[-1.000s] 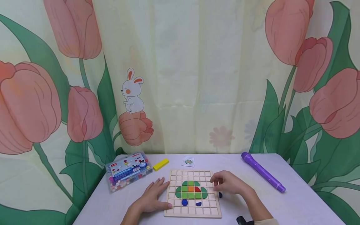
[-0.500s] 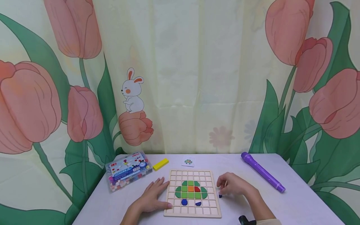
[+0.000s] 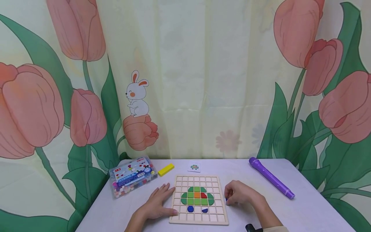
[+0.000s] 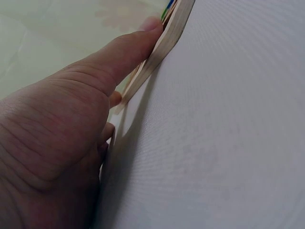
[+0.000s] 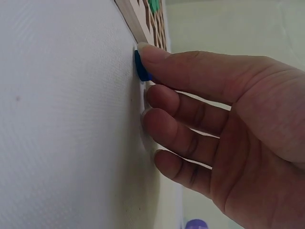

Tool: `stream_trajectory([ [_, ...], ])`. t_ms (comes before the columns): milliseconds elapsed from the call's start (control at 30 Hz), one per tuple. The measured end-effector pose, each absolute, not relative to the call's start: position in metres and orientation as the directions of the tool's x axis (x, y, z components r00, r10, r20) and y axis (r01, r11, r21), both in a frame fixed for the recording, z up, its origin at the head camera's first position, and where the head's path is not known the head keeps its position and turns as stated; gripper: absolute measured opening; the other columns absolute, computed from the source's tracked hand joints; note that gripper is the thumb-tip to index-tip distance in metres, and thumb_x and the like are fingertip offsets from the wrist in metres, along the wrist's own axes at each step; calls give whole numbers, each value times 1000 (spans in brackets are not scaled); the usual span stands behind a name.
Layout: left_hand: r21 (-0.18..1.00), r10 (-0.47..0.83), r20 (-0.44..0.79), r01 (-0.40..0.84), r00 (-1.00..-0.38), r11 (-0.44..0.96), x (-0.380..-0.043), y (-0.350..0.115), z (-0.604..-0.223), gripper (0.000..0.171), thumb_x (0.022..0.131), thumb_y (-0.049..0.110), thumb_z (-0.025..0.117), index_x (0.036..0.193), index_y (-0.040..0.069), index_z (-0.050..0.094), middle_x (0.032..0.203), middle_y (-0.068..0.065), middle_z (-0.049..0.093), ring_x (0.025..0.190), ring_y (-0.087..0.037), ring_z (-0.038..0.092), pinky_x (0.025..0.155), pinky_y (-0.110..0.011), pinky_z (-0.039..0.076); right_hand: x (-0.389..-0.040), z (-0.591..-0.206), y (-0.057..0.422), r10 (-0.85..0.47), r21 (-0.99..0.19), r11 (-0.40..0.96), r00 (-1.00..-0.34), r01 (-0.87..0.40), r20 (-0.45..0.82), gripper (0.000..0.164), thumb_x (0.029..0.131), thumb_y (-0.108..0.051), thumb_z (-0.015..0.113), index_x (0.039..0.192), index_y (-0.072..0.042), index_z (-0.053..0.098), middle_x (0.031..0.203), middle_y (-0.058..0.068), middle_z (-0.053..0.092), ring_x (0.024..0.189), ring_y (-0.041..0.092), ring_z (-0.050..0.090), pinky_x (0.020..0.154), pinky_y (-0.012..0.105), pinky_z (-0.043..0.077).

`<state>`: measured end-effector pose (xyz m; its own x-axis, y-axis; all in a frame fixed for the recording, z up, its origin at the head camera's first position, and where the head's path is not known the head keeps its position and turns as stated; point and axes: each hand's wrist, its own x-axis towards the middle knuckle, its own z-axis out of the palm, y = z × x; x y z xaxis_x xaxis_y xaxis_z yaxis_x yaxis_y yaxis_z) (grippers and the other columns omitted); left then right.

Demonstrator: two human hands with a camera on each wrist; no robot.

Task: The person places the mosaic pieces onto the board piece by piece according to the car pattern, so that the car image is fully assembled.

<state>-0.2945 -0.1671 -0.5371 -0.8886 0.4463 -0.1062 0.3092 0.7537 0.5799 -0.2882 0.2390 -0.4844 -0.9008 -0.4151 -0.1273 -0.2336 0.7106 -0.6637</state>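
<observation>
A wooden grid board (image 3: 214, 217) lies on the white table, with green, orange and red tiles forming a shape. Below that shape are a round blue figure (image 3: 190, 209) and a blue half-round tile (image 3: 204, 210). My left hand (image 3: 155, 203) lies flat with spread fingers at the board's left side, its thumb on the lower left corner. Beside the board's right edge, my right hand (image 3: 240, 192) pinches a small dark blue tile (image 5: 140, 66) at table level. Its thumb covers part of that tile in the right wrist view; the other fingers are bent.
Behind the board lies a small pattern card (image 3: 194, 167). At the left back are a clear plastic box (image 3: 133, 175) of colourful pieces and a yellow block (image 3: 166, 169). A purple microphone-shaped stick (image 3: 271, 178) lies at right. Behind the table hangs a tulip curtain (image 3: 185, 80).
My right hand has moved from above the board's right edge to the right and down onto the blue tile, its fingers closing around it. The left hand has stayed in place.
</observation>
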Motion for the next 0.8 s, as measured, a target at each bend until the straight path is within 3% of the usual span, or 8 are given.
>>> stream_trajectory([
  [433,578,444,-96,314,-891,754,-294,-166,-537,100,79,70,78,160,23,42,173,-15,25,161,-42,13,128,-69,4,-289,-485,236,-453,-656,694,-888,-298,-76,21,76,5,83,84,-8,68,73,0,61,72,18,55,60,25,41],
  [800,586,438,-106,299,-893,753,-296,-167,-538,102,78,72,77,161,24,41,173,-14,24,162,-40,13,129,-67,3,-291,-488,238,-441,-680,678,-894,-281,-71,21,77,6,82,85,-7,67,74,1,60,72,19,56,60,25,41],
])
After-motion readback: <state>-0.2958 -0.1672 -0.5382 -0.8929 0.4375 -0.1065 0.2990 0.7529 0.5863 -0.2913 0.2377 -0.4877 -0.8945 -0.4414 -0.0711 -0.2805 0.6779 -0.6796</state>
